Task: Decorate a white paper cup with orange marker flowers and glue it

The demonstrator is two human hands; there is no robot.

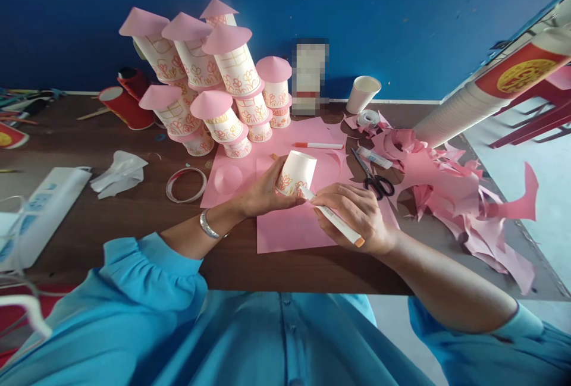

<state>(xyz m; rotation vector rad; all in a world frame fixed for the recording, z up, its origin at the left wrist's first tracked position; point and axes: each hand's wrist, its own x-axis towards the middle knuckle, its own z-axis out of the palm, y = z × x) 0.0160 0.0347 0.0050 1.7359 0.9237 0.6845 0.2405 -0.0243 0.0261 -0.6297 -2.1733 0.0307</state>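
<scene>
My left hand [267, 187] is wrapped round a white paper cup [300, 167], which is tilted and has red and orange flowers drawn along its lower side. A white marker [336, 223] with an orange end is gripped in my right hand [357, 213], its tip at the cup's drawn side. Beneath both hands lie sheets of pink paper [285, 234]. On the paper behind the cup rests a second white marker [319, 146] with a red-orange cap. A small pink paper cone [228, 179] sits left of my left hand.
Stacked cup towers [236, 71] with pink cone roofs stand at the back left. Rightward lie black-handled scissors [378, 185], pink scraps [441, 184] and a long stack of cups [450, 112]. A tape roll [186, 185] and crumpled plastic [119, 173] lie left. A blue wall [401, 23] rises behind.
</scene>
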